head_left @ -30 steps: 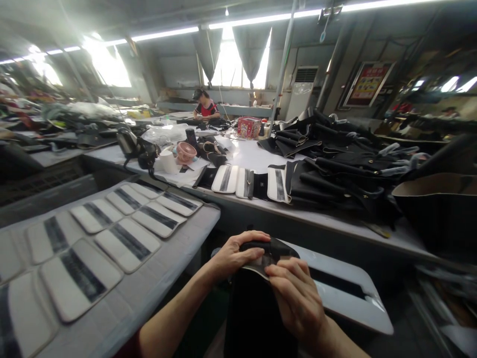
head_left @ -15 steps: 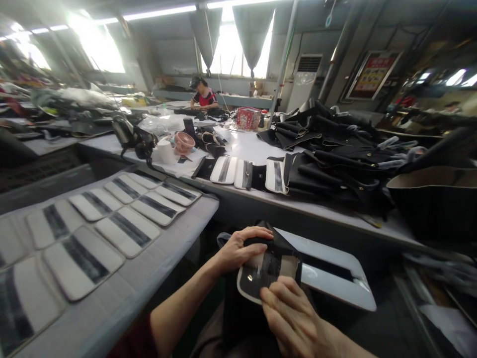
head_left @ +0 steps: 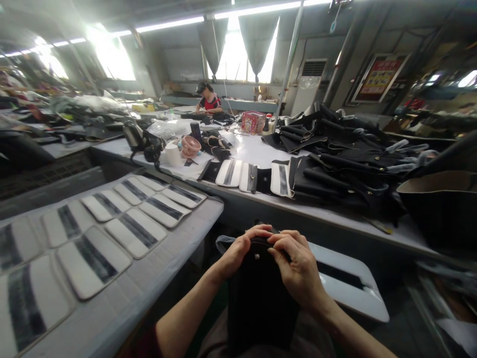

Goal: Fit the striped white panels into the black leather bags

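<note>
A black leather-like piece [head_left: 263, 298] hangs upright over my lap, with a small shiny stud [head_left: 257, 256] near its top. My left hand [head_left: 240, 248] is closed on its upper left edge, fingers laid along the top. On the upper right, my right hand [head_left: 297, 261] pinches the same edge between thumb and fingers. The fingertips of both hands nearly meet. Beyond my right hand lies a white rounded board [head_left: 368, 293] with a dark slot. The far side of the black piece is hidden.
On the left table [head_left: 194, 243] lie several pale flat panels [head_left: 136, 231], each with a dark stripe. The long workbench [head_left: 249, 146] ahead carries a heap of black leather-like pieces [head_left: 328, 174], a pink fan [head_left: 191, 147] and a red box [head_left: 253, 123]. A person [head_left: 209, 101] works farther back.
The pale-edged flap with the clear-looking surface has gone out of sight, and the black front now faces me. My right hand has moved up from the flap's lower edge to the top edge.
</note>
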